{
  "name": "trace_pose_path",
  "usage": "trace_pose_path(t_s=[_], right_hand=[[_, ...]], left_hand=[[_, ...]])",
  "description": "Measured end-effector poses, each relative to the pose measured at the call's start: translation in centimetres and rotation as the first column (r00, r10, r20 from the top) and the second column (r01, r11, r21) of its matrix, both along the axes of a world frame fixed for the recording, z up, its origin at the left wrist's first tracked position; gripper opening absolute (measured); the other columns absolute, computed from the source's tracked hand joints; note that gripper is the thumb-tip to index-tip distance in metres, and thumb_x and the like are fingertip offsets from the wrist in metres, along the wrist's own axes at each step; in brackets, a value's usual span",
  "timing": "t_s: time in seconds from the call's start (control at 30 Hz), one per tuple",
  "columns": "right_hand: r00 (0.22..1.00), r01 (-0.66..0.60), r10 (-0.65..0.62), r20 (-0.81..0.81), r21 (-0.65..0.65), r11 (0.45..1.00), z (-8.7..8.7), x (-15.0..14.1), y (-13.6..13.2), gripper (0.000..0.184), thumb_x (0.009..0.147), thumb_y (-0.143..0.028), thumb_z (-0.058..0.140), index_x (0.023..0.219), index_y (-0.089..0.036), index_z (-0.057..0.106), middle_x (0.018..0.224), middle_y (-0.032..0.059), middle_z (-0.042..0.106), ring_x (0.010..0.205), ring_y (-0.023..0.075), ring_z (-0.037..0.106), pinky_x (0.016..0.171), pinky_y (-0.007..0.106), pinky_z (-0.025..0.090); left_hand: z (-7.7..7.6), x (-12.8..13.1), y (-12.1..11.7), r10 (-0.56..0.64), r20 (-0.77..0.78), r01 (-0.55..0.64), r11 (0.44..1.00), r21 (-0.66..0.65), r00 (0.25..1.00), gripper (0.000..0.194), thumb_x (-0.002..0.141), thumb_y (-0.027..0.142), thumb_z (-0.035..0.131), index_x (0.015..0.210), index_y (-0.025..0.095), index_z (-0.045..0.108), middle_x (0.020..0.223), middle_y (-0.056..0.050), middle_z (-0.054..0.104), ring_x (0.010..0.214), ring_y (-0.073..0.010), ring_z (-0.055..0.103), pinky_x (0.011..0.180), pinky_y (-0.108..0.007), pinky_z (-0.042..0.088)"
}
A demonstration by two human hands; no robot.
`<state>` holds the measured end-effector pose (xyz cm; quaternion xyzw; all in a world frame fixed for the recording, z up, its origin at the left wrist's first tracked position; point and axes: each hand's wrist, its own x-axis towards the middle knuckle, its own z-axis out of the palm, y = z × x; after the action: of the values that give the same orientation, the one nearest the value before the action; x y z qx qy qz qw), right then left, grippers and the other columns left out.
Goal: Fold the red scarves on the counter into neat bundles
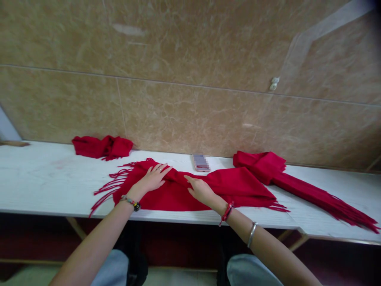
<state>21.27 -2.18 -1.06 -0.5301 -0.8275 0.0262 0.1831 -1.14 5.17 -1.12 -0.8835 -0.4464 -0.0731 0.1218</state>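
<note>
A red fringed scarf (238,186) lies spread across the white table (44,178) in front of me. My left hand (153,178) rests flat on its left part, fingers stretched out, near the fringe (110,182). My right hand (201,190) lies flat on the scarf's middle, fingers pointing left and slightly apart. Neither hand grips the cloth. The scarf's far end trails off to the right, ending in another fringe (351,212).
A second red scarf (102,147) lies bunched at the back left by the marble wall (190,79). A small phone-like object (201,163) lies at the back of the table behind the scarf. My knees show below the table's front edge.
</note>
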Motion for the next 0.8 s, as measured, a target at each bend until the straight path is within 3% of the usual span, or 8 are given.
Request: trace_pose_path(t_s=[0.13,0.3,0.4,0.5,0.63,0.73,0.8], right_hand=[[0.999,0.028,-0.027,-0.023,0.043,0.999,-0.5,-1.5,0.1,0.052,0.077,-0.009,0.044,0.129,-0.011,0.040,0.112,0.0143,0.060,0.100,0.0212,0.057,0.084,0.029,0.044],[0.998,-0.027,0.030,-0.054,0.057,0.998,-1.1,-1.2,-0.3,0.033,0.080,-0.011,0.046,0.111,-0.015,0.055,0.099,0.0100,0.065,0.091,0.0186,0.060,0.080,0.028,0.045],[0.996,-0.045,0.049,-0.072,0.061,0.997,-1.4,-0.7,-0.8,0.027,0.079,-0.011,0.048,0.103,-0.015,0.058,0.094,0.0083,0.065,0.086,0.0170,0.060,0.077,0.026,0.046],[0.994,-0.096,0.100,-0.049,0.086,0.992,-1.6,-0.6,-1.1,0.022,0.079,-0.009,0.047,0.096,-0.014,0.062,0.092,0.0078,0.065,0.087,0.0167,0.058,0.079,0.026,0.045],[0.987,-0.158,0.159,0.009,0.140,0.977,-1.9,-0.6,-1.1,0.021,0.080,-0.007,0.046,0.089,-0.015,0.063,0.088,0.0063,0.064,0.086,0.0164,0.057,0.080,0.026,0.044],[0.988,-0.155,0.155,0.017,0.191,0.969,-2.0,-0.4,-1.1,0.020,0.081,-0.008,0.045,0.088,-0.015,0.062,0.088,0.0066,0.064,0.084,0.0166,0.056,0.078,0.027,0.044],[0.990,-0.136,0.141,-0.003,0.235,0.962,-2.0,-0.2,-1.1,0.019,0.082,-0.009,0.045,0.089,-0.015,0.061,0.088,0.0072,0.063,0.084,0.0171,0.056,0.078,0.028,0.044]], left_hand=[[0.2,0.4,-0.3,-0.144,-0.015,0.145,0.984,0.103,0.989,0.061,0.078,0.005,0.043,0.132,0.031,0.032,0.141,-0.004,0.031,0.131,-0.0238,0.022,0.101,-0.046,0.024],[0.7,0.9,-1.1,-0.271,-0.038,0.273,0.946,0.174,0.962,0.036,0.077,-0.001,0.041,0.100,0.022,0.058,0.124,-0.004,0.052,0.127,-0.0217,0.029,0.102,-0.048,0.019],[1.0,0.9,-1.5,-0.268,-0.042,0.271,0.951,0.149,0.963,0.029,0.078,-0.001,0.041,0.091,0.019,0.058,0.103,-0.004,0.062,0.113,-0.0180,0.046,0.101,-0.043,0.021],[1.4,0.6,-1.7,-0.251,-0.063,0.257,0.958,0.126,0.966,0.033,0.078,-0.001,0.042,0.100,0.019,0.056,0.095,-0.004,0.063,0.097,-0.0162,0.055,0.093,-0.036,0.031],[2.0,0.0,-1.8,-0.221,-0.131,0.239,0.960,0.144,0.966,0.024,0.078,0.005,0.047,0.093,0.019,0.059,0.091,-0.005,0.063,0.091,-0.0184,0.056,0.086,-0.034,0.034],[2.7,-1.0,-1.7,-0.175,-0.147,0.198,0.967,0.158,0.973,0.016,0.079,0.008,0.048,0.082,0.017,0.061,0.092,-0.006,0.062,0.094,-0.0190,0.055,0.089,-0.035,0.033],[3.2,-1.9,-1.7,-0.147,-0.125,0.167,0.972,0.166,0.981,0.016,0.079,0.009,0.048,0.084,0.017,0.061,0.100,-0.007,0.061,0.101,-0.0188,0.052,0.093,-0.037,0.030]])
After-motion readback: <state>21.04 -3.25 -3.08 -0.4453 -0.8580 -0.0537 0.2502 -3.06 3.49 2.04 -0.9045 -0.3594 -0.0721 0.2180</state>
